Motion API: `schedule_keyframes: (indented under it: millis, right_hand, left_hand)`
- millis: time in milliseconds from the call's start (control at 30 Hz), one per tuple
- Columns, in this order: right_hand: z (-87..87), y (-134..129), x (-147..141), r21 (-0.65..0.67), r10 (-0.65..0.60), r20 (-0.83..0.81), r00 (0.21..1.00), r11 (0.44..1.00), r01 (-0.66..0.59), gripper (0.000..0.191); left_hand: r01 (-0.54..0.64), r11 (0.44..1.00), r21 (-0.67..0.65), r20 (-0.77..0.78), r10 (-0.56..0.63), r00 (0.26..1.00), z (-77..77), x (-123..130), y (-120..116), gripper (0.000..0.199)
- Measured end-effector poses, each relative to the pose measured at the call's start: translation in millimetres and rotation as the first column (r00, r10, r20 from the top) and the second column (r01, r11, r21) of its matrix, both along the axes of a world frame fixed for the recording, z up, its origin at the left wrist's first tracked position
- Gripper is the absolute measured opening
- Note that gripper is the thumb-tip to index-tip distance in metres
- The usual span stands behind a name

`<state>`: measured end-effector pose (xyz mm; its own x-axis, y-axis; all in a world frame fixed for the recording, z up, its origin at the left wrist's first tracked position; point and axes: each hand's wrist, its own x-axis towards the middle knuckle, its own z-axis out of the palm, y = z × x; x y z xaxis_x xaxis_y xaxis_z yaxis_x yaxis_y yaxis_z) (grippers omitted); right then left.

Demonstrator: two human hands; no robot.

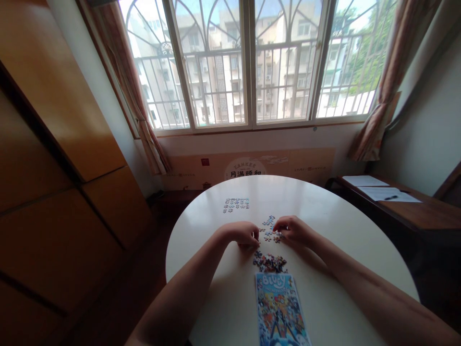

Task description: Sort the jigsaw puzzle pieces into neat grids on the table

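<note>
Over the white round table (226, 283), my left hand (245, 234) is curled, its fingertips down near the left side of the loose puzzle pieces. What it holds, if anything, is too small to make out. My right hand (292, 229) bends its fingers down at a cluster of puzzle pieces (268, 235), thumb and forefinger close together; any piece in them is hidden. A darker pile of pieces (270, 263) lies nearer me, just above the colourful Bluey picture sheet (283, 310). Farther back on the left, pieces stand in neat rows (236, 204).
A brown side table (414, 214) at the right bears papers (385, 194) and a dark object like a pen or glasses. Wooden cabinets (57, 144) stand at the left. Behind the table are a cardboard panel (288, 166) and barred windows with curtains.
</note>
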<state>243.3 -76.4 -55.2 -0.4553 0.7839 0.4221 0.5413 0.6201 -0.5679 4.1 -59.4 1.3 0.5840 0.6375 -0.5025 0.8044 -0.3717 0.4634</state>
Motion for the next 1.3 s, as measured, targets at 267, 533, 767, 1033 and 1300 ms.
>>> schedule_keyframes:
  millis: [267,533,767,1033,1300]
  right_hand:
    - [1.3,-1,2,0.063,-0.032,-0.025,0.999,0.997,0.034,0.031]
    - [6.3,-3,3,0.061,-0.036,-0.052,0.998,0.997,0.039,0.029]
    - [1.5,0,5,0.081,-0.047,-0.049,0.998,0.995,0.051,0.028]
    - [2.1,-1,7,0.077,-0.044,-0.056,0.997,0.996,0.048,0.028]
    - [1.6,2,7,0.063,-0.042,-0.082,0.996,0.997,0.048,0.03]
  left_hand:
    - [-0.02,1.0,0.0,-0.014,0.02,1.0,-0.3,0,0,0.025]
    - [0.045,0.899,0.435,-0.085,-0.009,0.996,3.2,-7,4,0.024]
    - [-0.023,0.741,0.671,-0.118,0.138,0.983,-2.3,-13,15,0.028]
    - [-0.219,0.609,0.762,0.037,0.297,0.954,-13.7,-26,35,0.033]
    - [-0.339,0.522,0.783,0.113,0.416,0.902,-5.2,-29,33,0.025]
